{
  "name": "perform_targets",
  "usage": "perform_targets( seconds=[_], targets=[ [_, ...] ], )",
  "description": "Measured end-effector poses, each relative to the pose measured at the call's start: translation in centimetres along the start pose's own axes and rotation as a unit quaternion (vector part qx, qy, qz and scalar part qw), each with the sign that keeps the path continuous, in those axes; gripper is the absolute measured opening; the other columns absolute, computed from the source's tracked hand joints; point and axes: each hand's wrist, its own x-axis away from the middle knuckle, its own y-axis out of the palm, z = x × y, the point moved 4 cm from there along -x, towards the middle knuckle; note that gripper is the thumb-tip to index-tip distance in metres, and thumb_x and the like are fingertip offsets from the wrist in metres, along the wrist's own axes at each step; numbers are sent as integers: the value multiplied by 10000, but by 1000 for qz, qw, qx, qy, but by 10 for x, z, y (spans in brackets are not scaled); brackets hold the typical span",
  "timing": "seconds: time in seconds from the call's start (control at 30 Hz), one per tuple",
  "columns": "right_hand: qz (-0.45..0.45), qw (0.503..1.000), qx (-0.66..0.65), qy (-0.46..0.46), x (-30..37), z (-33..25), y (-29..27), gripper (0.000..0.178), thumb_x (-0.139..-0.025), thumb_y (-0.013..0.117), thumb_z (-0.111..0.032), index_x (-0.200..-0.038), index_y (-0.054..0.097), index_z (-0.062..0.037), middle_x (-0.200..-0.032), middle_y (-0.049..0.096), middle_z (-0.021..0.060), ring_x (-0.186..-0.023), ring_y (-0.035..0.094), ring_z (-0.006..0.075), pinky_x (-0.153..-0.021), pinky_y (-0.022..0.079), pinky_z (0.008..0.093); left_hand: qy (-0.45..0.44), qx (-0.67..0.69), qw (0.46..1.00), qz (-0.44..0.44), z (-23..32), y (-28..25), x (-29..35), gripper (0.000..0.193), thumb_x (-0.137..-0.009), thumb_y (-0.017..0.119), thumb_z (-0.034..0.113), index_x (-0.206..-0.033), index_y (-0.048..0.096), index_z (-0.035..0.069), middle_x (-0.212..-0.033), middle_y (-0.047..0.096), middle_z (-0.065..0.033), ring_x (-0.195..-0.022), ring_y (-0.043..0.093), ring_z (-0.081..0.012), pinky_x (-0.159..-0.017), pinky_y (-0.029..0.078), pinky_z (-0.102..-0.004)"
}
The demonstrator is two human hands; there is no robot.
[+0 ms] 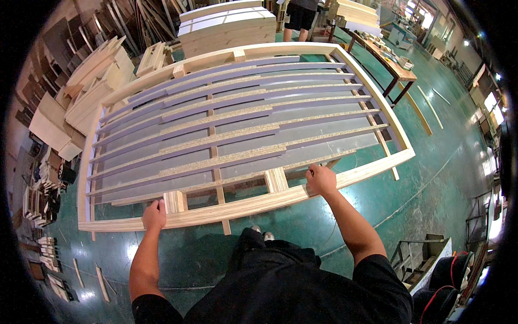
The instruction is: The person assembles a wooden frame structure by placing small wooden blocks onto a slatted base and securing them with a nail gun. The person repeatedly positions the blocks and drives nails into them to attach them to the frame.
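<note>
A large rectangular wooden frame (pixel 243 208) lies in front of me, its near rail running across between my hands. My left hand (pixel 155 215) is closed over this rail, close beside a short layered wood block (pixel 174 202). Farther right, my right hand (pixel 322 180) curls over the same rail, to the right of a second block (pixel 276 181). Fingertips of both hands are partly hidden behind the rail. Inside the frame, several long particleboard strips (pixel 226 161) with grey-purple sides lie in rows. Thin wooden battens (pixel 218 178) cross beneath them.
Stacked pale boards (pixel 226 32) stand beyond the frame, with more wooden panels (pixel 100 81) at the left. A person (pixel 300 19) in black shorts stands at the back. A wooden table (pixel 386 59) is at the far right; a metal cart (pixel 426 259) stands near right. Loose strips (pixel 101 282) lie on the green floor.
</note>
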Motion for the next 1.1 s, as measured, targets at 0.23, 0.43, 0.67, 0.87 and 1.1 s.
perform_targets(
  seconds=[0.23, 0.43, 0.67, 0.87, 1.1],
  targets=[
    [-13, 1000, 13, 11, -2, -1, 0, 249, -909, 624, -331, -939, 743, -115, -871, 745, 163, -845, 712, 382, -755, 562, 511, 15, -5, 1000, 13, -3, 4, -2, 476, -1024, 485, 504, -897, 674, 87, -907, 721, -220, -884, 670, -472, -757, 509, -580],
    [-2, 1000, 0, 10, 0, -2, -2, 248, -909, 620, -324, -935, 746, -112, -880, 744, 164, -847, 710, 381, -758, 561, 507, 18, -3, 1000, 10, -3, 3, -2, 472, -1023, 492, 504, -902, 673, 86, -903, 718, -221, -880, 670, -472, -753, 509, -581],
    [-17, 1000, 1, 17, -2, -4, -3, 260, -903, 613, -329, -932, 732, -100, -877, 741, 171, -841, 710, 394, -759, 557, 518, 16, -7, 1000, 8, -8, 6, -3, 481, -1025, 485, 505, -913, 673, 76, -896, 717, -223, -879, 671, -472, -760, 512, -584],
    [-21, 1000, -4, 14, -1, -5, -6, 277, -910, 601, -335, -937, 719, -86, -878, 741, 181, -838, 712, 403, -761, 556, 531, 16, -12, 1000, 13, -4, 2, -2, 468, -1016, 504, 492, -920, 690, 73, -905, 717, -234, -885, 671, -479, -766, 510, -587],
    [2, 1000, -5, 11, 0, -4, -4, 255, -897, 615, -323, -918, 731, -98, -865, 742, 163, -838, 708, 388, -747, 558, 512, 18, 16, 1000, 16, -5, 3, -2, 466, -1015, 504, 492, -914, 688, 76, -897, 717, -231, -879, 670, -478, -764, 507, -585]
  ],
)
